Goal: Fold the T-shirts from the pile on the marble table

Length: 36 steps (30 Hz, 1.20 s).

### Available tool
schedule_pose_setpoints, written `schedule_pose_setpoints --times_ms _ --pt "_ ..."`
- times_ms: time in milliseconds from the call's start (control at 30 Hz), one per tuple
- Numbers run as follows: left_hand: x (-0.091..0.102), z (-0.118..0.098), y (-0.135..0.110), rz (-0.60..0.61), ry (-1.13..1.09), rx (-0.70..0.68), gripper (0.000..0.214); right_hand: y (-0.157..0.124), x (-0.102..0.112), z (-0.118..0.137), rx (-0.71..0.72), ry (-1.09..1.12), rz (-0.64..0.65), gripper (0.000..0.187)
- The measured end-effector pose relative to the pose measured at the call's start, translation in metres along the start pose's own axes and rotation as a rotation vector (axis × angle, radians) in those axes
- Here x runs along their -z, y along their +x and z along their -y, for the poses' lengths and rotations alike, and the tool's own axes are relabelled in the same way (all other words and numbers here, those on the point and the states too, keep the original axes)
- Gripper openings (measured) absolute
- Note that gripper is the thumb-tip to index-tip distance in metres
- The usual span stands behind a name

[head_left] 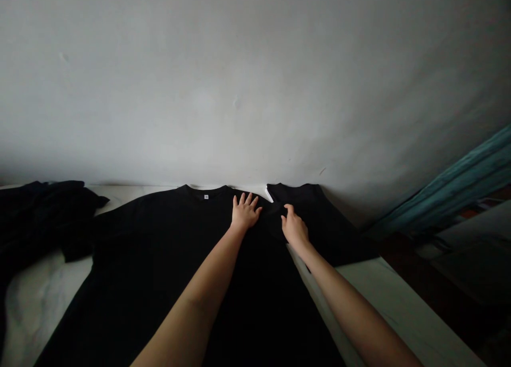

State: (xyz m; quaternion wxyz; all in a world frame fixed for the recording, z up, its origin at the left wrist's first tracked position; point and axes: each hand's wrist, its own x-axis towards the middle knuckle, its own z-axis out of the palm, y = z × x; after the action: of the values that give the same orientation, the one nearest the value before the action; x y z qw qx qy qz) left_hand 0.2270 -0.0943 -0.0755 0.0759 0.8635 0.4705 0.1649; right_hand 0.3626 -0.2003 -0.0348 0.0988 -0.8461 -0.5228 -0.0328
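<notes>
A black T-shirt point(159, 260) lies spread flat on a white table point(399, 303), its collar with a small white label toward the wall. My left hand point(244, 213) rests flat on the shirt's right shoulder, fingers spread and open. My right hand point(294, 227) sits just beside it at the shoulder seam, fingers curled and pinching the black fabric where the right sleeve point(319, 218) begins. The sleeve stretches out to the right along the wall.
A heap of dark clothing point(35, 213) lies at the table's left end. A plain grey wall point(255, 80) stands right behind the table. A teal curtain point(459, 181) and dark floor lie to the right, past the table's edge.
</notes>
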Motion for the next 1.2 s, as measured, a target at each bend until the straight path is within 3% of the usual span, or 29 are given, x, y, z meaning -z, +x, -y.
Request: schedule_pose_setpoints --times_ms 200,300,400,467,533,633,833,967,1067,1133,1200 --pt "0.000 -0.001 0.000 -0.005 -0.018 0.008 0.057 -0.014 0.012 0.006 -0.083 -0.273 0.197 0.046" --pt "0.000 -0.002 0.000 0.006 -0.021 0.014 0.058 -0.010 0.015 0.023 -0.020 -0.328 0.033 0.045" --pt "0.003 -0.001 -0.002 0.009 -0.003 0.006 0.056 0.006 0.008 0.052 0.215 -0.227 -0.113 0.042" --pt "0.006 0.000 -0.003 0.033 0.019 -0.021 0.055 0.020 -0.003 0.070 0.291 -0.103 -0.034 0.045" --pt "0.009 0.001 -0.003 0.072 0.037 -0.048 0.056 0.034 -0.017 0.081 0.248 0.003 0.113 0.053" --pt "0.011 0.002 -0.003 0.084 0.040 -0.042 0.057 0.041 -0.035 0.074 0.173 0.061 0.245 0.058" --pt "0.003 -0.002 -0.005 0.007 -0.031 0.027 0.057 0.024 -0.050 0.031 0.121 -0.162 0.213 0.058" --pt "0.006 -0.001 -0.004 0.080 -0.080 0.044 0.060 0.026 -0.041 0.037 0.097 -0.297 0.198 0.058" --pt "0.019 0.016 -0.018 0.115 -0.087 0.051 0.062 0.023 -0.029 0.066 0.179 -0.354 0.087 0.055" --pt "0.033 0.041 -0.042 0.040 -0.034 0.053 0.061 0.013 -0.024 0.095 0.346 -0.296 0.025 0.054" --pt "0.051 0.076 -0.076 -0.031 0.042 0.109 0.059 -0.004 -0.025 0.130 0.492 -0.204 0.040 0.054"
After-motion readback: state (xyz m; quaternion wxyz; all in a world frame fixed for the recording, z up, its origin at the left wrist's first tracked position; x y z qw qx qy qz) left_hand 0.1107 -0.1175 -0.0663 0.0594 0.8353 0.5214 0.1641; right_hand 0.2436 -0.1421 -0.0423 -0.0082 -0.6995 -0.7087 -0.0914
